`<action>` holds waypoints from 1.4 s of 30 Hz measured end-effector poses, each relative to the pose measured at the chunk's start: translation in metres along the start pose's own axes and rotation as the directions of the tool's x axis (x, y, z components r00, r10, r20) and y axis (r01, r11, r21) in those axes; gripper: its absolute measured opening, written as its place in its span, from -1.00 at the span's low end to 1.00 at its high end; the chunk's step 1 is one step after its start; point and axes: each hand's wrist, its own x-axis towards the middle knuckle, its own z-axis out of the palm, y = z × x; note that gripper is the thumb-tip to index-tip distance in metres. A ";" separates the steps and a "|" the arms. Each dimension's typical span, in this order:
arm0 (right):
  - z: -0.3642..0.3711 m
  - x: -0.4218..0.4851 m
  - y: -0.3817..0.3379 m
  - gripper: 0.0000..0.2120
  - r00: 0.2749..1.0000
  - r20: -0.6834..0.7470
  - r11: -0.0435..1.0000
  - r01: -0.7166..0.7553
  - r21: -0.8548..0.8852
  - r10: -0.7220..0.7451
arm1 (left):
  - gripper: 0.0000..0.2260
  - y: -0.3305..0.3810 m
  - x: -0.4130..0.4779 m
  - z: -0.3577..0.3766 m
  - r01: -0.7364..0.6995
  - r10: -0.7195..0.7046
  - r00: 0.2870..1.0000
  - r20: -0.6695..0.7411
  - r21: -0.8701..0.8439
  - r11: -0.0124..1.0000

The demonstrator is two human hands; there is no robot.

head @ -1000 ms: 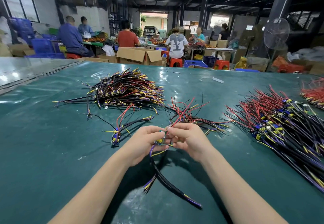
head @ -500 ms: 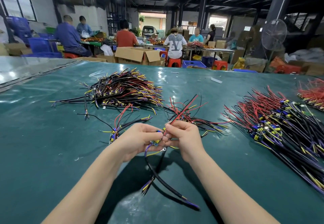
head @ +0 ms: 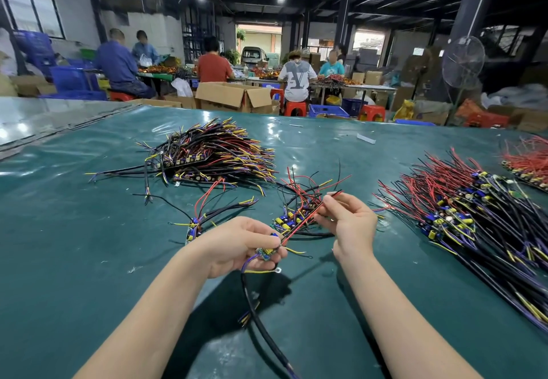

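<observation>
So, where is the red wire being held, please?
Head view, centre: the red wire runs from the board in the left hand up to the right hand.

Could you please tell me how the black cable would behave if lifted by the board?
Probably floppy: the black cable droops from the board in the left hand and bends toward the table. Likely light: a loose grip holds it up.
</observation>
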 end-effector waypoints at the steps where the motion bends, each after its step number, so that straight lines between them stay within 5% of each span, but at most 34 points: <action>1: -0.001 0.001 -0.002 -0.80 1.000 -0.004 0.999 -0.024 0.022 0.024 | -0.88 0.000 -0.001 -0.001 0.007 -0.006 1.000 0.014 -0.005 1.000; 13: -0.004 0.006 -0.008 -0.79 0.894 0.051 0.832 -0.435 0.346 0.446 | -0.89 -0.005 -0.001 -0.006 0.030 -0.032 0.993 0.111 0.018 0.999; 22: -0.007 0.011 -0.005 -0.76 0.882 0.080 0.823 -0.463 0.330 0.465 | -0.92 -0.016 0.009 -0.004 0.038 -0.037 0.999 0.007 -0.044 0.998; 26: 0.002 -0.003 0.002 -0.81 0.834 0.221 0.847 -0.528 0.059 0.505 | -0.90 -0.016 0.012 -0.004 -0.049 0.039 0.997 -0.065 -0.149 0.988; 28: 0.009 -0.014 0.005 -0.90 0.810 0.318 0.869 -0.438 -0.229 0.492 | -0.88 -0.016 0.013 -0.005 -0.104 0.085 0.990 -0.109 -0.185 0.977; 31: 0.014 -0.024 0.009 -0.87 0.789 0.399 0.866 -0.316 -0.388 0.467 | -0.86 -0.016 0.014 -0.005 -0.147 0.127 0.985 -0.117 -0.185 0.972; 38: 0.010 -0.008 -0.001 -0.80 0.917 0.130 0.925 -0.364 -0.106 0.376 | -0.90 -0.012 0.008 -0.004 -0.047 0.051 0.997 0.064 -0.062 0.997; 42: -0.009 0.012 -0.009 -0.80 0.910 -0.074 0.905 -0.392 0.165 0.407 | -0.90 -0.012 0.000 -0.009 -0.006 -0.004 0.974 0.228 0.045 0.999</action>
